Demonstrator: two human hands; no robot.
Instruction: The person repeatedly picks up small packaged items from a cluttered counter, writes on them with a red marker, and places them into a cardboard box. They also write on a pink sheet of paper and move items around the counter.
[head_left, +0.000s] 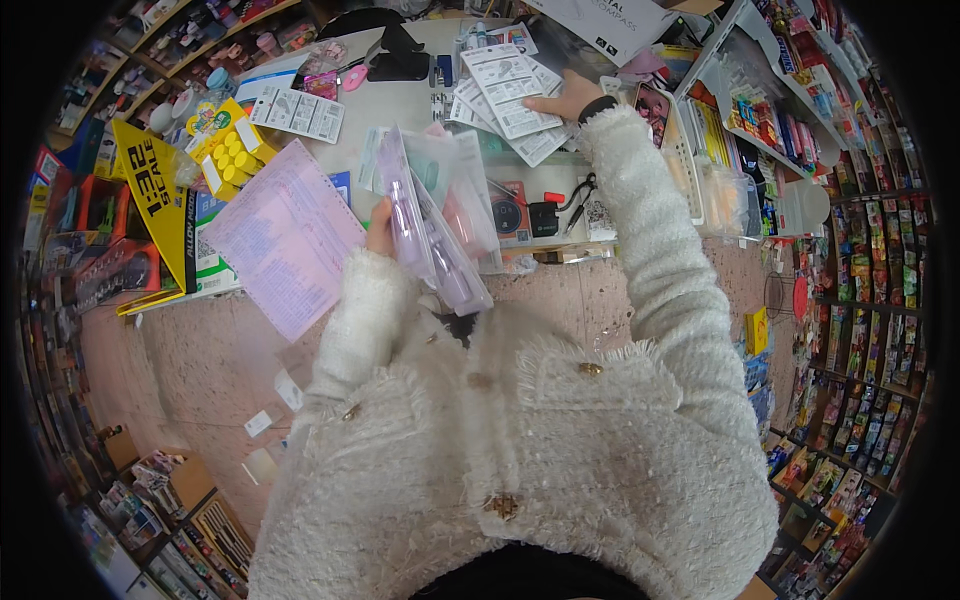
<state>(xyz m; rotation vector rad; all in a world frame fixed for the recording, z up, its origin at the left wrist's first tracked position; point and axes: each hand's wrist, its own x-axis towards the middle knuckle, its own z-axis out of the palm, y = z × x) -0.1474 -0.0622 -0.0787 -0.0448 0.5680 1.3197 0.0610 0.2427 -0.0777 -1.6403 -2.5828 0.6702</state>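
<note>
My left hand (381, 227) grips several clear plastic blister packs (435, 232) by their left side. The nearest packs hold lilac items, and those behind look teal and pink. They stand tilted above the front edge of the counter (390, 45). At the back, my right hand (574, 94) is at a fanned stack of white printed cards (511, 90), its thumb lying across the top one. Its other fingers are partly hidden, so a grip on the stack cannot be made out. A pink printed sheet (289, 236) hangs over the counter edge left of my left hand.
A yellow box (229, 150) and a yellow-black package (154, 202) stand at the left. Near the front edge lie a black device (543, 219) and cable (581, 196). A white basket (684, 165) holds a phone (651, 112) at right. Stocked shelves (877, 285) curve around.
</note>
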